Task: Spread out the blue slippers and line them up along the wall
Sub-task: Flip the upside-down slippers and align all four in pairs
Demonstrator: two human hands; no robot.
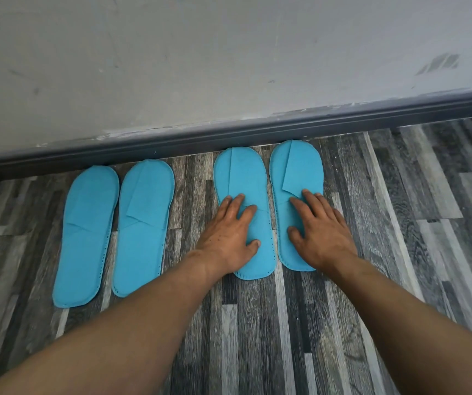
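Several flat blue slippers lie side by side on the floor, toes toward the wall. The far-left slipper (86, 235) and its neighbour (143, 226) lie untouched. My left hand (229, 232) rests flat, fingers spread, on the third slipper (241, 175). My right hand (320, 229) presses flat on the fourth slipper (296, 166) at the right end. Neither hand grips; both palms lie on top. The toes of the right two slippers nearly touch the baseboard, while the left two sit a little further back.
A dark grey baseboard (229, 132) runs along the foot of a scuffed white wall (200, 52). The floor (257, 323) is grey wood-pattern planks, stretching right of the slippers and toward me.
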